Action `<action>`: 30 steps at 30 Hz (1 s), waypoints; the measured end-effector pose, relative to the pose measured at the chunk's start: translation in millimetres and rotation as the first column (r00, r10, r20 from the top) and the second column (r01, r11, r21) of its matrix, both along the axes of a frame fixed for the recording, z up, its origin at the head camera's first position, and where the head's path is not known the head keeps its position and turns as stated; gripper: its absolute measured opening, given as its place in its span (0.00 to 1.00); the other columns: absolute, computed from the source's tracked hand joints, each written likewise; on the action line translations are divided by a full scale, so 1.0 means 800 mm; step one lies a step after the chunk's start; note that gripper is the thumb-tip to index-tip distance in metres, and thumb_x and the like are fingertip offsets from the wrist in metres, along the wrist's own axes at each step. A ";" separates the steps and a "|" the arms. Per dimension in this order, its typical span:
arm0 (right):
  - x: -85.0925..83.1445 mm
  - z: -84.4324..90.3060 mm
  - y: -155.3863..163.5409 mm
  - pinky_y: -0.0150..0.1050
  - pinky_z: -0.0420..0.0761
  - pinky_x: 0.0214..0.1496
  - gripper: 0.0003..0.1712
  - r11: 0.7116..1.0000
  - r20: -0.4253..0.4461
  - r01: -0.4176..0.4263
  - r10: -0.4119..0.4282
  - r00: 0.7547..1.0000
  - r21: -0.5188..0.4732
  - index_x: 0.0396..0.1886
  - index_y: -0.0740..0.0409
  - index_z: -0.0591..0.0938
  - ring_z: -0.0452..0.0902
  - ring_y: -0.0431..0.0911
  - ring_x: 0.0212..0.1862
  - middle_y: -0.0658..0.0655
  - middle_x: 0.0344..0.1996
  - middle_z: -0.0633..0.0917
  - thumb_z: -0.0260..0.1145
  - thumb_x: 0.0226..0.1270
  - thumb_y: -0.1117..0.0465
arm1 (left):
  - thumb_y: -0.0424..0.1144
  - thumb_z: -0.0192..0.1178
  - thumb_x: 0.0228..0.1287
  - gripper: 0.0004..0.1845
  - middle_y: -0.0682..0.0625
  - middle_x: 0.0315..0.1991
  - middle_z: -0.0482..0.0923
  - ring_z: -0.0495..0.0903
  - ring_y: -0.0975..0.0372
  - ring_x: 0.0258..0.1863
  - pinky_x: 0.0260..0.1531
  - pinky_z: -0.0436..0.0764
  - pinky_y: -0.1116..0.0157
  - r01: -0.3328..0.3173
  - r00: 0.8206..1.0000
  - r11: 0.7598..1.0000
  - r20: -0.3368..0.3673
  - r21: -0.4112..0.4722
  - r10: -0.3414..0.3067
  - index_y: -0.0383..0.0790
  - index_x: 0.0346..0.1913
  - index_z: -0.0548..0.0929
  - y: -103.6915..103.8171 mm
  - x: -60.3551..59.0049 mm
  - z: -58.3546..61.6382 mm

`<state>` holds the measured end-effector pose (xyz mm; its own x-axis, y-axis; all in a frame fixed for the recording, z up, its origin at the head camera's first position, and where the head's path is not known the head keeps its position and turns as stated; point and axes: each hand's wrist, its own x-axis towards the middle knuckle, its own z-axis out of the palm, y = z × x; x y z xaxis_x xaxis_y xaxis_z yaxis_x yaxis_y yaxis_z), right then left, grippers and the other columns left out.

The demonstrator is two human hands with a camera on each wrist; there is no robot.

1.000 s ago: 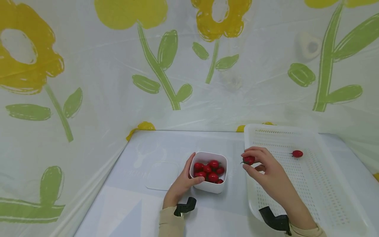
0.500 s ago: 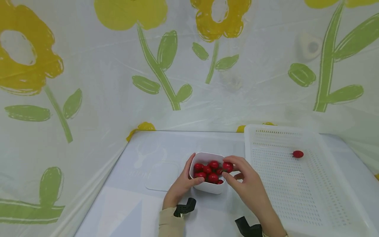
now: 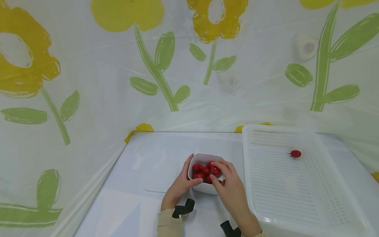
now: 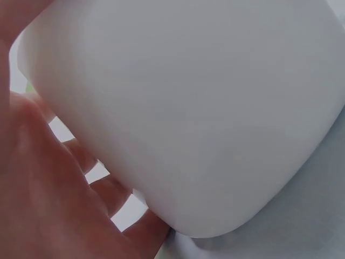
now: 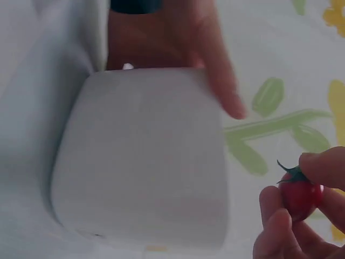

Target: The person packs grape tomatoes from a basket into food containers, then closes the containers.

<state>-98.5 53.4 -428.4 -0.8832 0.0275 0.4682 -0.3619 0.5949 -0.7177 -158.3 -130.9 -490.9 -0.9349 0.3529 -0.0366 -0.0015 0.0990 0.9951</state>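
Note:
A small white box point(image 3: 205, 188) holds several red cherry tomatoes point(image 3: 197, 168). My left hand point(image 3: 178, 188) grips its left side, thumb over the near rim and fingers along the outer wall; the left wrist view shows those fingers against the box wall point(image 4: 188, 118). Above the box's right part, my right hand point(image 3: 231, 187) pinches one cherry tomato point(image 3: 215, 171) between thumb and fingers. In the right wrist view this cherry tomato point(image 5: 299, 198) shows its green stem top. Whether it touches the tomatoes below, I cannot tell.
At the right stands a large white perforated basket point(image 3: 247, 171) with a single cherry tomato point(image 3: 295, 153) in it. A flat, clear lid-like piece point(image 3: 160, 177) lies on the table point(image 3: 124, 210) left of the box. A flower-printed sheet point(image 3: 112, 82) hangs behind.
My right hand has moved left from over the basket to the box, bringing the pinched cherry tomato above the others. The left hand keeps its grip on the box.

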 end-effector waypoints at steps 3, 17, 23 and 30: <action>-0.003 -0.011 -0.006 0.29 0.76 0.30 0.22 0.997 0.002 0.047 -0.048 0.999 0.069 0.48 0.49 0.77 0.72 0.38 0.35 0.47 0.48 0.72 0.69 0.51 0.62 | 0.44 0.62 0.53 0.44 0.57 0.63 0.54 0.55 0.57 0.60 0.54 0.64 0.50 0.001 1.000 1.000 -0.003 -0.006 -0.001 0.71 0.66 0.46 -0.001 0.002 0.002; -0.011 -0.035 -0.010 0.30 0.77 0.29 0.24 0.984 -0.106 0.082 -0.066 0.992 0.159 0.46 0.53 0.79 0.74 0.39 0.32 0.52 0.46 0.73 0.71 0.46 0.66 | 0.41 0.61 0.55 0.46 0.48 0.66 0.49 0.52 0.54 0.63 0.56 0.60 0.48 0.041 0.999 0.999 0.013 -0.005 -0.041 0.58 0.69 0.41 0.003 0.020 0.043; -0.010 -0.034 -0.010 0.27 0.74 0.26 0.24 0.989 -0.103 0.067 -0.054 0.993 0.135 0.46 0.53 0.78 0.70 0.36 0.27 0.52 0.47 0.73 0.71 0.45 0.67 | 0.40 0.60 0.55 0.46 0.49 0.66 0.49 0.52 0.55 0.63 0.57 0.60 0.49 0.042 0.999 0.999 0.024 -0.010 -0.042 0.59 0.69 0.42 0.003 0.019 0.043; -0.007 -0.029 -0.012 0.26 0.74 0.26 0.20 0.998 -0.066 0.053 -0.050 0.997 0.040 0.46 0.49 0.78 0.68 0.32 0.26 0.46 0.49 0.71 0.67 0.50 0.66 | 0.39 0.60 0.55 0.46 0.47 0.65 0.52 0.54 0.53 0.61 0.55 0.62 0.50 0.050 0.999 0.998 -0.003 0.030 -0.050 0.57 0.69 0.42 0.003 0.014 0.035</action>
<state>-104.4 44.1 -451.4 -0.8491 0.0514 0.5258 -0.3749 0.6426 -0.6682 -147.2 -128.7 -463.3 -0.9162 0.4001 -0.0230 0.0052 0.0692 0.9976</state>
